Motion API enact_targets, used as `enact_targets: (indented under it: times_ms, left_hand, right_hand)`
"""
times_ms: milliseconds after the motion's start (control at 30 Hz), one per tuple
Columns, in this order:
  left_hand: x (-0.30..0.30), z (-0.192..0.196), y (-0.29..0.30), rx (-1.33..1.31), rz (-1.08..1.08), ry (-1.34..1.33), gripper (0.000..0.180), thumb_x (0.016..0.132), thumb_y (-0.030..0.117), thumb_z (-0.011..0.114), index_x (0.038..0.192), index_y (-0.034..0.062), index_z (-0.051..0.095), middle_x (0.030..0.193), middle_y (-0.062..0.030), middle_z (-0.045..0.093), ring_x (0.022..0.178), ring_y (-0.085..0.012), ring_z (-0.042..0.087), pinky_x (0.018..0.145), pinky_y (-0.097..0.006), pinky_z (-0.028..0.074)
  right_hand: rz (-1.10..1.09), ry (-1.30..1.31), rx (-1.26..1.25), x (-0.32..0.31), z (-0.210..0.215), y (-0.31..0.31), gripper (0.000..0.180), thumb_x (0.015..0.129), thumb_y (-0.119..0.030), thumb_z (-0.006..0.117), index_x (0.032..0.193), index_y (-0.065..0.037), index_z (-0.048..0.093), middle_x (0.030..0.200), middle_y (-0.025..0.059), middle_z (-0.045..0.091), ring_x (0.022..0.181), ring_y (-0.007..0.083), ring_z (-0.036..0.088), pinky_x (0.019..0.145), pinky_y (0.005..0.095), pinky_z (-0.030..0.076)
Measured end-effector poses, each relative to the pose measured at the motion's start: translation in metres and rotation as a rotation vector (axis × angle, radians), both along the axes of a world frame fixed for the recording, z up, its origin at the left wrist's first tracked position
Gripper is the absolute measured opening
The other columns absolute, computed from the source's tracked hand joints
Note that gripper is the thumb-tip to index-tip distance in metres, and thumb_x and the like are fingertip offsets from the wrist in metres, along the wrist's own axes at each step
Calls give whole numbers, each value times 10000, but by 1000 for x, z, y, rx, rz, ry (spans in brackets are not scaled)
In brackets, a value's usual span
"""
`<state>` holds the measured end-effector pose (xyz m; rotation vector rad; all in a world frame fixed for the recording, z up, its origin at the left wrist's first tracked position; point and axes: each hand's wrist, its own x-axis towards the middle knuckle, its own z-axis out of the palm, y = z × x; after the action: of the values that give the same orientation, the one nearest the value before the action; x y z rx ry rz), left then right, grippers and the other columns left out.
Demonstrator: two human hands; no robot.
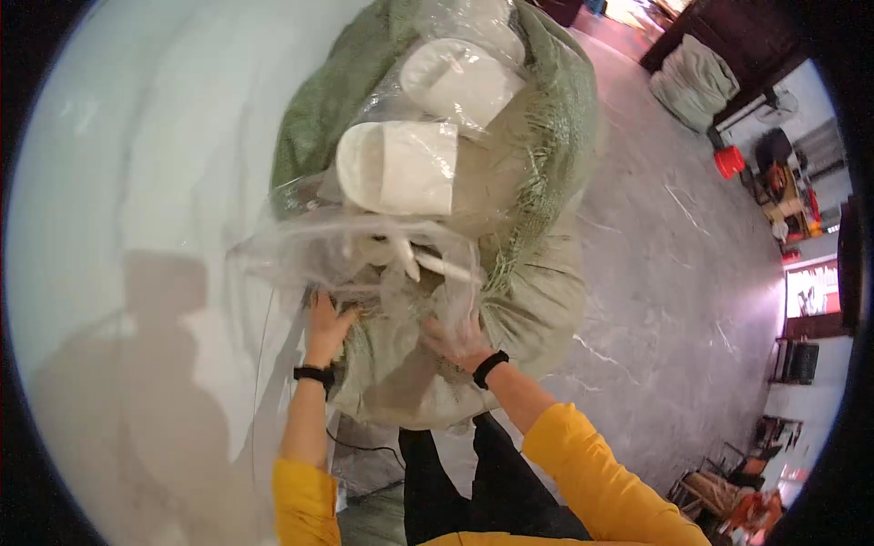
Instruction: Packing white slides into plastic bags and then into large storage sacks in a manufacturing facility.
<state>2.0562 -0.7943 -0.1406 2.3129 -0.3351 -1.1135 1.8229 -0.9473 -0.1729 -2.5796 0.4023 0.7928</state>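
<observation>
A large green woven sack (557, 296) stands in front of me, its mouth spread wide and its edge frayed. Inside it lie white slippers (419, 168) in clear plastic wrapping, with another slipper (460, 84) farther up. A loose, clear plastic bag (319, 250) billows over the near side of the sack, blurred in parts. My left hand (328, 329) rests at the sack's left near edge, thumb apart and fingers stretched, some fingertips hidden. Against the near side, my right hand (458, 341) lies with fingers extended, partly veiled by the plastic.
A white wall (137, 164) runs along the left, bearing my shadow. To the right spreads a grey floor (655, 273). Farther off are another pale sack (695, 84), a red bucket (728, 162) and a dark chair (797, 362). A black cable (364, 446) lies near my legs.
</observation>
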Motion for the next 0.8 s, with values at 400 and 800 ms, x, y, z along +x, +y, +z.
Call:
enact_targets:
  times_ms: [400, 800]
  left_hand:
    - [-337, -19, 253, -231, 623, -180, 548, 910, 189, 636, 1405, 60, 437, 1376, -196, 462, 1232, -315, 492, 989, -403, 426]
    - [-668, 59, 344, -4, 1001, -60, 390, 911, 277, 578, 1228, 52, 606, 1108, -194, 670, 992, -346, 656, 854, -411, 514]
  right_hand:
    - [8, -525, -210, -75, 71, 6, 559, 881, -235, 617, 1411, -198, 443, 1370, 182, 467, 1329, 359, 383, 1067, 660, 217]
    - [801, 83, 355, -210, 106, 83, 463, 896, -312, 593, 1244, -7, 566, 1231, 222, 586, 1125, 389, 563, 947, 441, 467]
